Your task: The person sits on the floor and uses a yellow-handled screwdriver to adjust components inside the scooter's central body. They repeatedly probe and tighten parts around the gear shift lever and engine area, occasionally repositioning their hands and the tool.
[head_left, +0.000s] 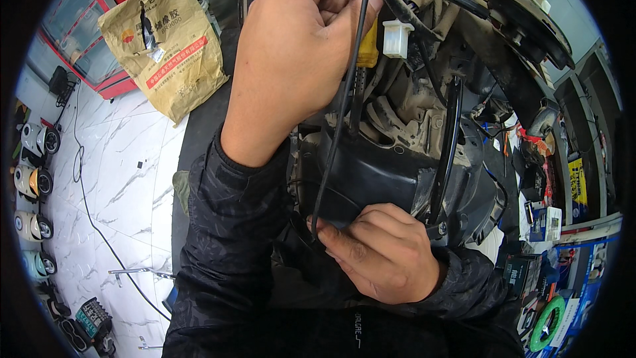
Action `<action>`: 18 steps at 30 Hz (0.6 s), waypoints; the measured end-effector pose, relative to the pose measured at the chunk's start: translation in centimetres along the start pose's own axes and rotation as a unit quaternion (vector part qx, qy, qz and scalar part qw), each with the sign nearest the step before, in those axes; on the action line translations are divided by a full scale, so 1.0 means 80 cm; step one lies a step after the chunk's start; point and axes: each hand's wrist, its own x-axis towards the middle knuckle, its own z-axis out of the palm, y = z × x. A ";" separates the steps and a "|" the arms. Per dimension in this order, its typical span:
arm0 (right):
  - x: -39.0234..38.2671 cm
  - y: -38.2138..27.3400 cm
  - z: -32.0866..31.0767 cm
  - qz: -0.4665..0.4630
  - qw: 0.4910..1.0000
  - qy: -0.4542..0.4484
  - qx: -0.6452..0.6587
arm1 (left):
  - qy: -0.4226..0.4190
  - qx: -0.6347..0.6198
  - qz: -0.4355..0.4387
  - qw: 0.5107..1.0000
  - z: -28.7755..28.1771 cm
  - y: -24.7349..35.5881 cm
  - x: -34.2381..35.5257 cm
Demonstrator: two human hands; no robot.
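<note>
A thin black cable [339,126] runs slantwise down the middle of the view. Near its upper part my left hand [288,53] is closed, thumb and fingers around the cable beside a yellow, handle-like piece [368,40]. Lower down, my right hand [387,252] pinches the cable's lower end between thumb and forefinger. Behind both hands lies a dusty black plastic vehicle body part [371,172]. A white plastic connector [397,40] hangs just right of the yellow piece, below a bundle of wires [430,13].
A torn brown paper sack [172,59] lies at the upper left by a red-framed glass cabinet [99,33]. Small toy-like vehicles [33,225] line the far left of the marble-patterned floor [119,179]. Right of the bodywork are shelves [593,119], boxes and a green ring [547,323].
</note>
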 end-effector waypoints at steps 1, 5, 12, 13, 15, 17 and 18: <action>0.000 0.000 0.000 0.000 1.000 -0.002 0.000 | -0.018 0.016 -0.009 1.000 -0.003 0.001 -0.001; -0.001 0.002 0.001 -0.007 1.000 -0.004 -0.010 | -0.056 0.032 0.003 0.998 -0.004 0.000 -0.004; -0.001 0.001 0.002 -0.010 1.000 -0.004 -0.017 | -0.034 0.024 0.010 0.999 -0.002 -0.003 -0.004; -0.001 0.000 0.001 -0.009 1.000 -0.005 -0.016 | -0.034 0.021 0.005 0.999 -0.003 -0.003 -0.004; 0.000 0.000 0.000 -0.008 1.000 -0.005 -0.015 | -0.030 0.021 -0.002 0.999 -0.002 -0.004 -0.005; 0.000 0.000 -0.001 -0.002 1.000 -0.008 -0.013 | -0.022 0.024 -0.006 0.999 0.000 -0.006 -0.004; 0.001 0.000 -0.001 -0.006 1.000 -0.002 -0.010 | 0.000 0.008 0.009 1.000 0.003 -0.008 -0.004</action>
